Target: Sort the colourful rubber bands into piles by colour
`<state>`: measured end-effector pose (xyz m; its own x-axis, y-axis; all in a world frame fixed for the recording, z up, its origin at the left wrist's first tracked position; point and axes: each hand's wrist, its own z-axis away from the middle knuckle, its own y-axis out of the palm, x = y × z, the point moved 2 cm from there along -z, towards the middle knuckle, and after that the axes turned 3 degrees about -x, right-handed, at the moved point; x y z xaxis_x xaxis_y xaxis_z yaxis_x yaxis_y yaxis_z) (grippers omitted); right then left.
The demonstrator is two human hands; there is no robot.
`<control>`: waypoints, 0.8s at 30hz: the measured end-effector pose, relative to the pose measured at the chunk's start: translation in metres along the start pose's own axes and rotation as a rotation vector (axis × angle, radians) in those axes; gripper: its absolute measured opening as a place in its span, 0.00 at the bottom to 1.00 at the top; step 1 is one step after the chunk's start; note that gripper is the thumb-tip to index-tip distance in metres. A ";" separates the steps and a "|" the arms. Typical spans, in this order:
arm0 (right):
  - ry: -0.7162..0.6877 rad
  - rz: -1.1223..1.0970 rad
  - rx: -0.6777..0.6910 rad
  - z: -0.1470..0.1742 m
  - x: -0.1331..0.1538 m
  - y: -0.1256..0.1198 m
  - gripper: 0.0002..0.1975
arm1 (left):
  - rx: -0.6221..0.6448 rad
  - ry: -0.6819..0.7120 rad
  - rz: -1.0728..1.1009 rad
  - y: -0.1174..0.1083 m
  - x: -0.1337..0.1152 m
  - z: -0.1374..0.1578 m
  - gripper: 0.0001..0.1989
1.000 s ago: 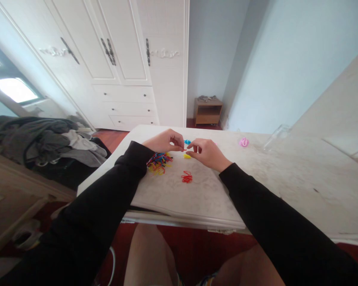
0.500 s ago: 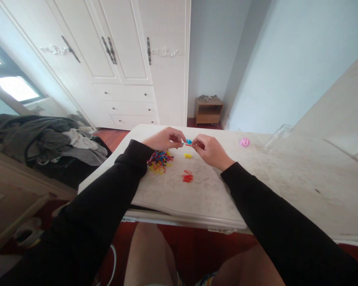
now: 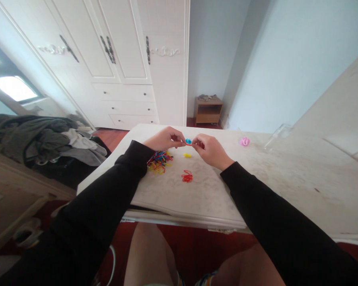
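Note:
A short red rubber band [image 3: 189, 144] runs between my two hands above the table. My left hand [image 3: 169, 138] pinches its left end between thumb and finger. At the other end, my right hand [image 3: 209, 149] is closed on it in the same way. Just behind the band lies a small blue bundle [image 3: 188, 141]. A yellow bundle [image 3: 187, 155] sits below the hands, and nearer to me is a loose pile of red rubber bands [image 3: 187, 176]. Beside my left wrist spreads a mixed heap of coloured rubber bands [image 3: 160, 161], partly hidden by the hand and sleeve.
The white table [image 3: 179, 202] has a pink bundle [image 3: 244, 141] and a clear glass or plastic container [image 3: 277, 137] lying on its right side. Clothes [image 3: 53, 139] are piled at the left. A white wardrobe [image 3: 125, 95] and a small wooden cabinet [image 3: 209, 110] stand behind.
My left fingertips have moved slightly right and now meet the red band. A blue bit that showed at those fingertips is no longer distinct there. The right hand has hardly moved.

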<state>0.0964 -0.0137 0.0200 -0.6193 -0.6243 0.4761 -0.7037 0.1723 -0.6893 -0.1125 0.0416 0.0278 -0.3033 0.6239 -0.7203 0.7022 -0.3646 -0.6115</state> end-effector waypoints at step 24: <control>-0.031 -0.064 -0.068 -0.002 0.005 -0.009 0.05 | -0.036 -0.006 0.109 0.006 -0.003 -0.002 0.09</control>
<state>0.0988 -0.0174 0.0294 -0.5622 -0.6586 0.5003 -0.7639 0.1817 -0.6192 -0.1062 0.0387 0.0272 -0.2274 0.5779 -0.7838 0.7538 -0.4050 -0.5174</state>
